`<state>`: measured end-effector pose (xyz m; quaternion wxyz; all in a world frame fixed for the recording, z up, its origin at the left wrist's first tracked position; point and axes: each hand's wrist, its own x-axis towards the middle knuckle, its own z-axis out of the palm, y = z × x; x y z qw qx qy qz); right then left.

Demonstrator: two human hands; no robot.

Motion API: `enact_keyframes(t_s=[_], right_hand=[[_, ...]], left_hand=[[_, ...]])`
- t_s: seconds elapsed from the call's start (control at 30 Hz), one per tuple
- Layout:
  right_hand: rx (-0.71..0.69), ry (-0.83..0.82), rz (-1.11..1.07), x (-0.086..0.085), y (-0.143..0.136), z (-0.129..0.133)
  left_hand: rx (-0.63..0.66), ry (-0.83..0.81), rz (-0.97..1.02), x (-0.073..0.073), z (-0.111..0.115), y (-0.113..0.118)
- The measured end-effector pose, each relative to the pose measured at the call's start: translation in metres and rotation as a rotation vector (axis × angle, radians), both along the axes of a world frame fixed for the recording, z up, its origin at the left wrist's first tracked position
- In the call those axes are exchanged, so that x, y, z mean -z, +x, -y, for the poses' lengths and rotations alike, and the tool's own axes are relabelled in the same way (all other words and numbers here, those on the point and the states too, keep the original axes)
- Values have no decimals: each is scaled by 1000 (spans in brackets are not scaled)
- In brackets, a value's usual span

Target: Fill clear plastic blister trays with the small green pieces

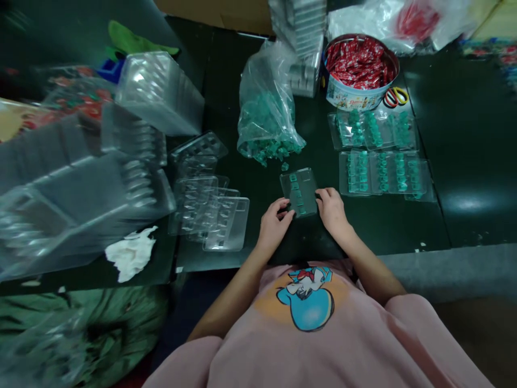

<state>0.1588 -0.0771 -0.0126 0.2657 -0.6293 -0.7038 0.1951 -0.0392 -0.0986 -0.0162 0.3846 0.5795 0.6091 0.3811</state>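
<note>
A clear plastic tray point(309, 188) with a column of green pieces point(299, 195) lies in front of me, slightly tilted. My left hand point(276, 221) pinches its lower left edge between thumb and fingers. At its right edge is my right hand point(332, 210), fingers curled, with the fingertips touching the side. A loose green piece point(285, 167) sits just above the tray. Behind it, an open clear bag point(266, 113) spills green pieces onto the dark table point(258, 186).
Empty clear trays point(226, 223) overlap on the left, beside tall tray stacks point(157, 91). Filled trays point(383, 172) lie in two rows on the right. Behind them stand a round tin point(355, 98) of red packets and scissors point(396, 97). White crumpled tissue point(131, 253) lies front left.
</note>
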Motion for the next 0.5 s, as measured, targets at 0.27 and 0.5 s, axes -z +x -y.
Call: enact_keyframes(t_s=[0.27,0.5], right_hand=[[56,-5,-312,-1,-6,6],[158,13,-611,2,-1,14]], left_hand=[[-43,41,201,-11,2,14],[-123,23,329,-3,-8,19]])
